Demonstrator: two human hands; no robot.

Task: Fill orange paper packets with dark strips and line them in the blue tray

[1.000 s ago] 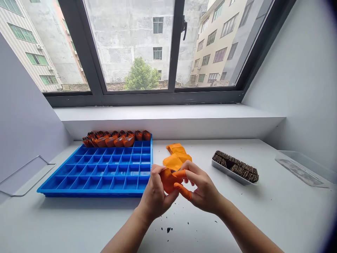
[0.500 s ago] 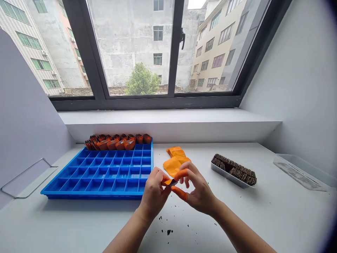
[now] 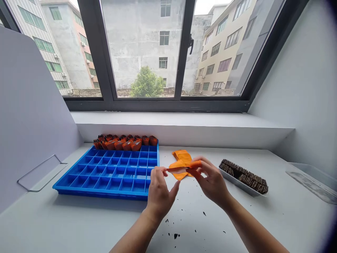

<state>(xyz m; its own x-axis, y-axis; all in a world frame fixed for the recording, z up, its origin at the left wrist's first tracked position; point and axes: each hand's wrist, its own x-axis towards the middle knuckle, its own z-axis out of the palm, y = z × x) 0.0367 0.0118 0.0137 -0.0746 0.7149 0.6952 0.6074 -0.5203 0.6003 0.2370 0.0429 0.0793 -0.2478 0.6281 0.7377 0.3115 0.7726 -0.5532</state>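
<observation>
My right hand (image 3: 209, 175), with orange finger covers on thumb and index finger, pinches the right end of a thin, flat orange packet (image 3: 177, 170) seen nearly edge-on. Its lower side looks pale. My left hand (image 3: 162, 188) is at the packet's left end, fingertips against it and thumb spread away below. Just behind and partly hidden lies a fanned stack of orange sheets (image 3: 182, 155) on the white table. Left of my hands stands a blue compartment tray (image 3: 105, 189), its back row filled with upright dark-edged orange packets (image 3: 119, 144).
At right, a clear plastic box (image 3: 244, 187) holds rows of dark brown flat pieces (image 3: 246, 175). Farther right is a transparent lid or container (image 3: 313, 179). Dark crumbs (image 3: 176, 236) lie near my forearms. A wire stand (image 3: 39, 175) is at left; a window sill (image 3: 184, 119) runs behind.
The packet has turned flatter, and my left thumb has come off it. My right finger and thumb have closed on its right end. The whole view has shifted slightly.
</observation>
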